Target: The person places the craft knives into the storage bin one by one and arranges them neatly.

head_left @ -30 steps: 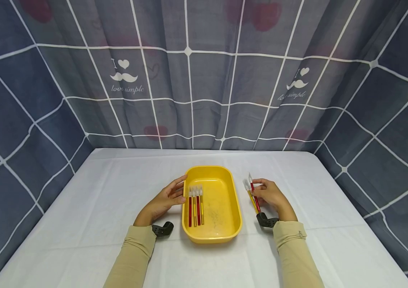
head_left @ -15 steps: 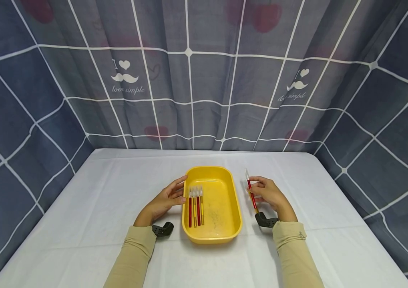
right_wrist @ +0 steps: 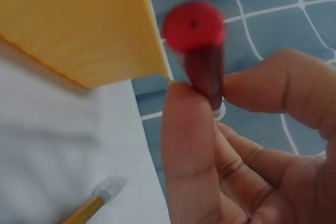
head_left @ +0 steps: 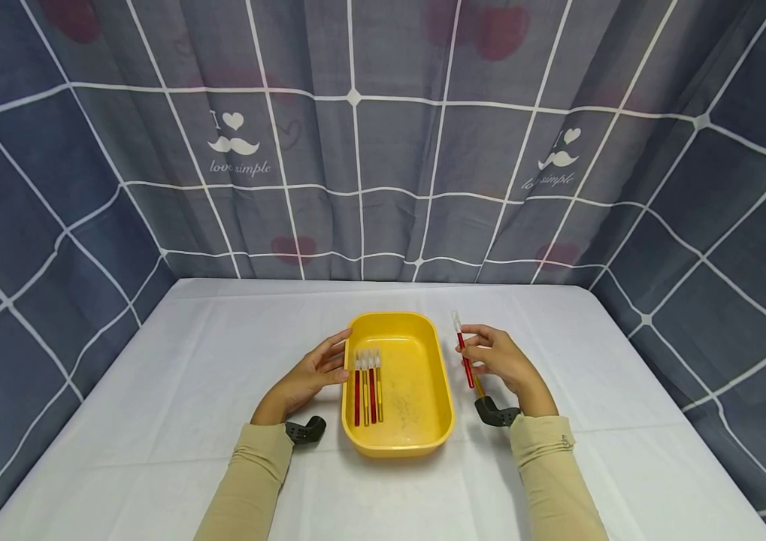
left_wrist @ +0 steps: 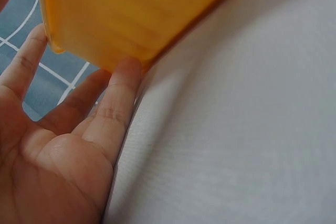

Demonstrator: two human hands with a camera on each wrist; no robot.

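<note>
My right hand (head_left: 501,361) pinches a red pen-shaped tool (head_left: 467,370) with a clear cap, to the right of the yellow tray (head_left: 416,376). In the right wrist view the tool's round red end (right_wrist: 194,27) faces the camera, between thumb and fingers. Below that hand, a yellow pen-shaped tool (right_wrist: 86,212) with a clear cap lies on the white cloth; the hand partly covers it in the head view. My left hand (head_left: 304,379) rests against the tray's left side, fingers extended. Fingertips touch the yellow wall (left_wrist: 136,19) in the left wrist view.
Several red and yellow capped tools (head_left: 373,394) lie side by side along the tray's left part, caps pointing away. A white cloth (head_left: 220,361) covers the table. Grey checked curtains (head_left: 389,150) stand behind and at both sides. Each wrist wears a black device (head_left: 496,412).
The right hand has lifted the red tool away from the yellow one and shifted it left, nearer the tray. The left hand and the tray have stayed put.
</note>
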